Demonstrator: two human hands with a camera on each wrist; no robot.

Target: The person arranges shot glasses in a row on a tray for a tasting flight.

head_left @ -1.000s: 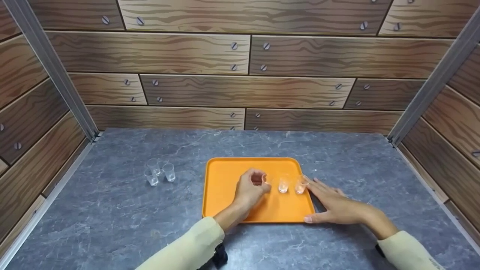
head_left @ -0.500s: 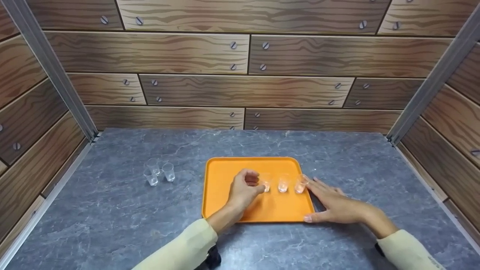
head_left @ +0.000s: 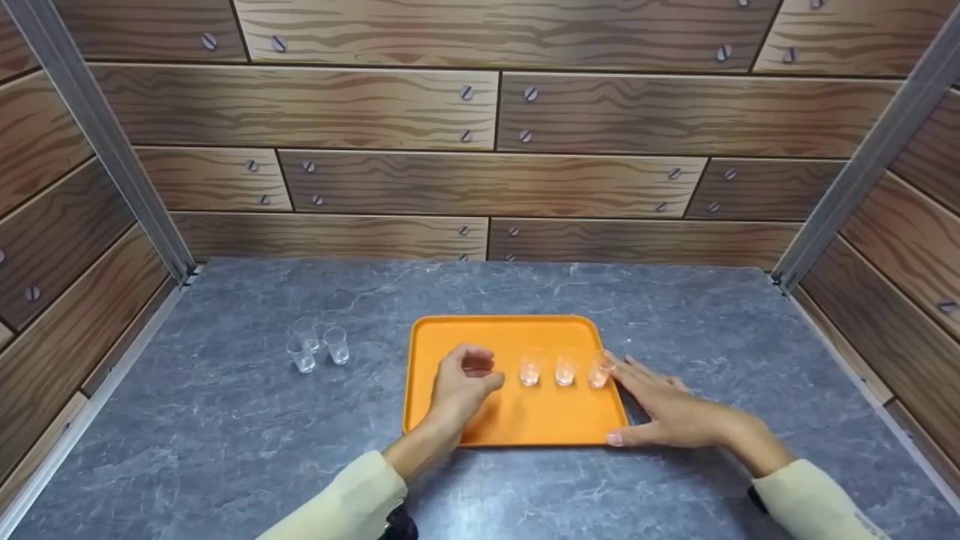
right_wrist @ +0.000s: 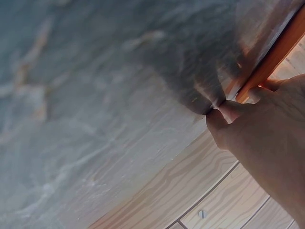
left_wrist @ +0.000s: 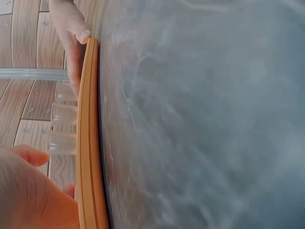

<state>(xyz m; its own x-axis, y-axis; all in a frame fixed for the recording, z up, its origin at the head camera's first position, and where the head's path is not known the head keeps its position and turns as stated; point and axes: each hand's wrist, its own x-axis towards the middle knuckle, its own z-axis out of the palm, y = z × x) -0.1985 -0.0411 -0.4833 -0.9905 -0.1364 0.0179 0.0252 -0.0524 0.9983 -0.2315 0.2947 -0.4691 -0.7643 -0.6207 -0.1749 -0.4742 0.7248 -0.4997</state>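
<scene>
An orange tray (head_left: 540,427) lies on the table. Three small clear cups stand in a row on its right half: a left cup (head_left: 529,370), a middle cup (head_left: 565,370) and a right cup (head_left: 599,372). My left hand (head_left: 459,386) hovers over the tray's left part, fingers loosely curved and holding nothing, apart from the left cup. Along the tray's right edge lies my right hand (head_left: 667,409), fingers extended, thumb at the near right corner. Its index fingertip is close to the right cup; whether they touch I cannot tell. In the right wrist view, some fingertips meet the tabletop.
Several cups' distance to the left of the tray, three more clear cups (head_left: 337,347) stand grouped on the grey marbled table (head_left: 225,435). Wood-patterned walls (head_left: 480,112) enclose the back and both sides, with metal posts (head_left: 112,142) at the corners.
My left hand has let go of the left cup and drawn away to the left. That cup now stands on the tray. The right hand has stayed in place.
</scene>
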